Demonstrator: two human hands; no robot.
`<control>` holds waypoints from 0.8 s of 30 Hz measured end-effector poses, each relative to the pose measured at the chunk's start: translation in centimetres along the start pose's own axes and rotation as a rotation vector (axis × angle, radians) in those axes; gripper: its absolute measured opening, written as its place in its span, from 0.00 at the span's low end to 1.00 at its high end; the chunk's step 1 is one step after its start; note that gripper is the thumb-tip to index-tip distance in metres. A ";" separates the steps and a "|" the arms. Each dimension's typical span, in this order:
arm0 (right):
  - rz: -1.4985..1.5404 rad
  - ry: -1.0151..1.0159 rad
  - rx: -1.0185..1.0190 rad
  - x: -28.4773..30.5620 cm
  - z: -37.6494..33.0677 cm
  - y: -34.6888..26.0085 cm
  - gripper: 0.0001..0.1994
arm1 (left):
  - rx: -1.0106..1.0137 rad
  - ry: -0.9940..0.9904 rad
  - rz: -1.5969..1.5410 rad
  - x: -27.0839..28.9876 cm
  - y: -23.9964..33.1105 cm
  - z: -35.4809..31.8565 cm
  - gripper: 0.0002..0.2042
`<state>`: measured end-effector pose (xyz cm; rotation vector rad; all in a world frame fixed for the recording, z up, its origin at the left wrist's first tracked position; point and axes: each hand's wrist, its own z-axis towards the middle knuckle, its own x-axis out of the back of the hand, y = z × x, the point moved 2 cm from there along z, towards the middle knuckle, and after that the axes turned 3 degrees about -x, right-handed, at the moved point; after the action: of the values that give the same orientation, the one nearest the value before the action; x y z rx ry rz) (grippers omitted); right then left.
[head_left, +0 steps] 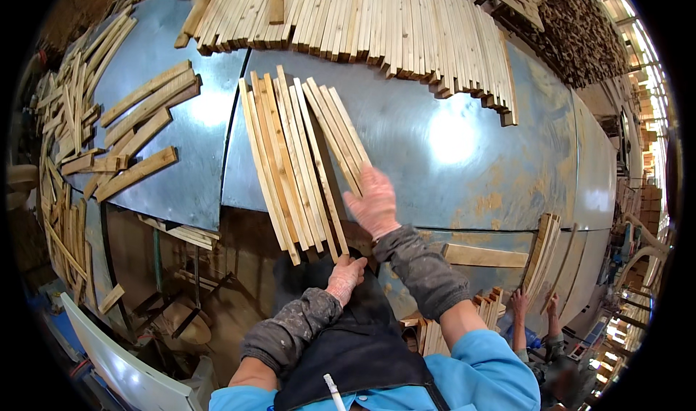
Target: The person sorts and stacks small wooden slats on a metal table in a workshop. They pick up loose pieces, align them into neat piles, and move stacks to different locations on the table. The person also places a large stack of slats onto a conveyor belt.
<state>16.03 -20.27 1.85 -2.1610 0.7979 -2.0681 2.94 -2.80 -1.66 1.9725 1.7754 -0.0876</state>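
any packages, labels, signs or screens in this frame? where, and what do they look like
None in view. Only bare wood slats fanned on the metal table, the right hand on them, the left hand at their near ends, more slats stacked around.

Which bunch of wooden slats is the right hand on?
The small fan of slats at the right edge of the near pile, under the right hand, angled away from its neighbours.
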 end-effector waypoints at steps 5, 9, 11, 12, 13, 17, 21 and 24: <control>0.061 -0.402 -0.213 -3.2 -1.6 -4.2 0.34 | 0.073 -0.005 -0.018 1.5 -0.7 0.5 0.18; 0.151 -0.483 -0.350 -4.2 -2.3 -4.1 0.31 | 0.256 -0.181 0.143 2.7 2.6 -3.0 0.20; 0.155 -0.445 -0.353 -4.1 -1.7 -4.3 0.32 | 0.215 -0.245 0.213 3.5 5.2 -4.4 0.21; 0.203 -0.387 -0.375 -4.3 -1.8 -4.3 0.32 | 0.199 -0.242 0.221 4.1 5.8 -4.7 0.21; 0.251 -0.329 -0.396 -4.6 -1.9 -4.5 0.32 | 0.183 -0.240 0.229 4.7 6.5 -5.1 0.21; 0.416 -0.280 -0.421 -6.7 -3.0 -2.8 0.35 | 0.101 -0.266 0.364 7.1 9.2 -8.7 0.22; 0.178 -0.190 -0.390 -9.2 -3.3 -2.6 0.30 | 0.083 -0.292 0.382 11.9 9.9 -9.8 0.25; 0.018 0.027 -0.312 -9.1 -4.4 -3.7 0.28 | 0.061 -0.243 0.435 15.6 10.4 -10.3 0.27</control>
<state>13.32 -12.16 -4.65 -2.2624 1.2109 -2.0879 12.46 15.15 5.03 2.2377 1.1798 -0.2268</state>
